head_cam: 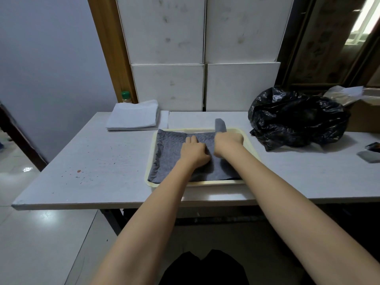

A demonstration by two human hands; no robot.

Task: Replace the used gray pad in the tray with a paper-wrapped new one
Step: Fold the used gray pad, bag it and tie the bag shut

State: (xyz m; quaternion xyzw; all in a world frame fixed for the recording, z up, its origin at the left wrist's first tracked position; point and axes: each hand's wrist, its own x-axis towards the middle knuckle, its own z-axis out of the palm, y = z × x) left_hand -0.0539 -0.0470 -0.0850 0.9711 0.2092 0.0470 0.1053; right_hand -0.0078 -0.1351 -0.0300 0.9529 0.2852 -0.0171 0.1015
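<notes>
Right hand (228,140) lifts gray pad (170,157) edge (left hand (194,152) presses).

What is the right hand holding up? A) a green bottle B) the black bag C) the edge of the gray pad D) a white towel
C: the right hand grips a folded-up edge of the gray pad, which sticks up past the tray; the black bag lies apart, untouched.
</notes>
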